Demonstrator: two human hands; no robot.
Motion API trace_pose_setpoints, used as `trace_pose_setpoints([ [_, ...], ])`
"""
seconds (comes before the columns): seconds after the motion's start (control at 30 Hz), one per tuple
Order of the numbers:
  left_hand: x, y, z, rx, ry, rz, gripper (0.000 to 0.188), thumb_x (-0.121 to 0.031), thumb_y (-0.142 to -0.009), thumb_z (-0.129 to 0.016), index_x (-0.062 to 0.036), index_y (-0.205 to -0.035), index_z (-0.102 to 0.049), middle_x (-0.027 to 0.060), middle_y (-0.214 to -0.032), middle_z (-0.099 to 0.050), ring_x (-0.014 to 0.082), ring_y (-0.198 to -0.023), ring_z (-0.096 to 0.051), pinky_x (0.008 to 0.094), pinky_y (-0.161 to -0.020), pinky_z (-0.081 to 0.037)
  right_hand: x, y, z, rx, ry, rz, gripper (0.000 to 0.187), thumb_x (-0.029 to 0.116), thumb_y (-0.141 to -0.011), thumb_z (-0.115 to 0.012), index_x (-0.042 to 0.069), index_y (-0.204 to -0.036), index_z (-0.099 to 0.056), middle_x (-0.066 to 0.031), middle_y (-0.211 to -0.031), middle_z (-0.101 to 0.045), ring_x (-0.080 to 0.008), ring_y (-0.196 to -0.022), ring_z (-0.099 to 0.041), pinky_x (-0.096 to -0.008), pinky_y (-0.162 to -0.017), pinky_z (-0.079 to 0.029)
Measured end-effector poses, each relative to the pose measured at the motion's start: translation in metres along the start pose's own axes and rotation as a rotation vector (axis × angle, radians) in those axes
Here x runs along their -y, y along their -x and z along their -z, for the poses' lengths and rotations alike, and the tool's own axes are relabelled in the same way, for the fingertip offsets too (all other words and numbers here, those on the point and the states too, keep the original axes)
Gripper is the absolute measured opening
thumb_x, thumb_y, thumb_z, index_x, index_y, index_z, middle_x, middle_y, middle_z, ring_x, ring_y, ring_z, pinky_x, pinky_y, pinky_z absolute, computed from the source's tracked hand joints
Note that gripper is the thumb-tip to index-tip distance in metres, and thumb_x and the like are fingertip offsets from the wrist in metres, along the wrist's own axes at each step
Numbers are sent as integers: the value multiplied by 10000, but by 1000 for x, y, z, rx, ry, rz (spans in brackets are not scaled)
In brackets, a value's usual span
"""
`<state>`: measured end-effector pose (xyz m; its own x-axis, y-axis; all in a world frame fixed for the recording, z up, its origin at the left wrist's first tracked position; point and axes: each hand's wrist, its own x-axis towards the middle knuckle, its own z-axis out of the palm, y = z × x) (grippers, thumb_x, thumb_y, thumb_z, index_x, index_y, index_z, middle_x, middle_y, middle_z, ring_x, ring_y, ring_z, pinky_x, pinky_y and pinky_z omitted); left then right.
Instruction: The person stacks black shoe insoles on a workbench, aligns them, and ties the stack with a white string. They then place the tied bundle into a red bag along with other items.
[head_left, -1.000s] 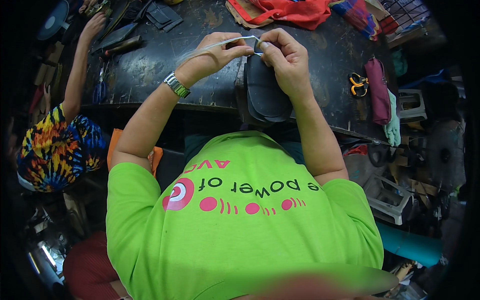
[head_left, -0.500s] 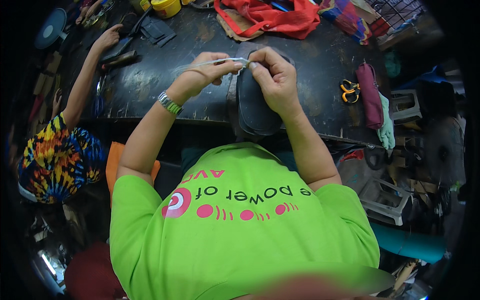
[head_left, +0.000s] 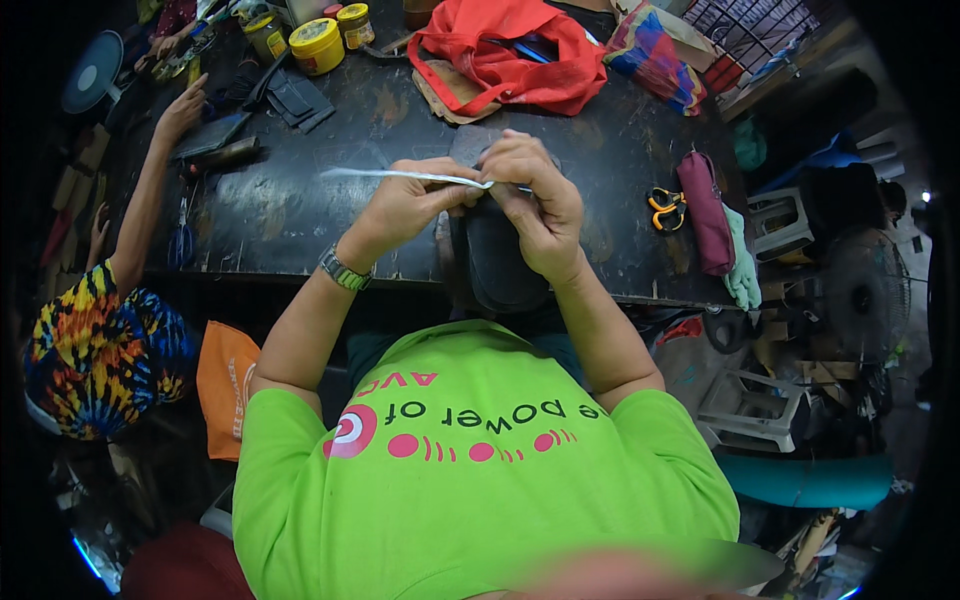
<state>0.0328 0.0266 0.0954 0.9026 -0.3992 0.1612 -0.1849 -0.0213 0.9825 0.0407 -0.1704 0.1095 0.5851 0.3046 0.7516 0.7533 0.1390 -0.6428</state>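
A thin strand of white thread [head_left: 362, 173] runs over my left hand [head_left: 412, 205], and that hand's thumb and fingers are closed on it. Its other end meets the fingertips of my right hand [head_left: 540, 208], which pinch it; the exact grip is partly hidden by the fingers. Both hands nearly touch, above the table's near edge. Just below them a black, round-ended padded piece, like a shoe sole [head_left: 505, 265], juts over the edge toward me. Its far end is hidden behind my hands.
On the dark table [head_left: 290, 210], orange-handled pliers [head_left: 667, 208], a maroon pouch [head_left: 706, 212] and a pale green glove [head_left: 741, 265] lie right. A red bag [head_left: 510, 55] and yellow tub [head_left: 317, 47] stand at the back. Another person's arm [head_left: 148, 190] reaches in at left.
The whole view has shifted, so the table sits lower in it. The loose thread has drawn into a straighter, tighter strand, and my right fingers have curled and lifted over its end.
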Motion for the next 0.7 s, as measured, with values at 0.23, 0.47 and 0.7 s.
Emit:
trace_pose_setpoints([
  [0.23, 8, 11, -12, -268, -280, -114, 176, -132, -973, -648, 12, -1037, -726, 10, -857, -688, 52, -746, -586, 236, -652, -487, -6, -5, -16, -25, 157, -184, 340, -105, -822, -592, 23, -1128, -665, -115, -942, -646, -250, -863, -627, -325, -800, -509],
  [0.47, 21, 18, -22, -327, 91, -15, 181, -146, -993, -621, 15, -1027, -697, -10, -862, -662, 50, -758, -569, 209, -679, -465, 0, -3, -16, 89, 229, -425, 556, -114, -798, -568, 77, -1319, -604, -41, -944, -656, -100, -788, -594, -242, -725, -491],
  [0.7, 17, 24, -25, -382, -130, -84, 142, -92, -952, -651, 15, -1039, -685, 65, -876, -691, 107, -773, -623, 258, -676, -498, 2, -5, -9, 184, 302, -406, 567, -117, -781, -597, 77, -1314, -605, -39, -924, -652, -101, -772, -600, -249, -730, -503],
])
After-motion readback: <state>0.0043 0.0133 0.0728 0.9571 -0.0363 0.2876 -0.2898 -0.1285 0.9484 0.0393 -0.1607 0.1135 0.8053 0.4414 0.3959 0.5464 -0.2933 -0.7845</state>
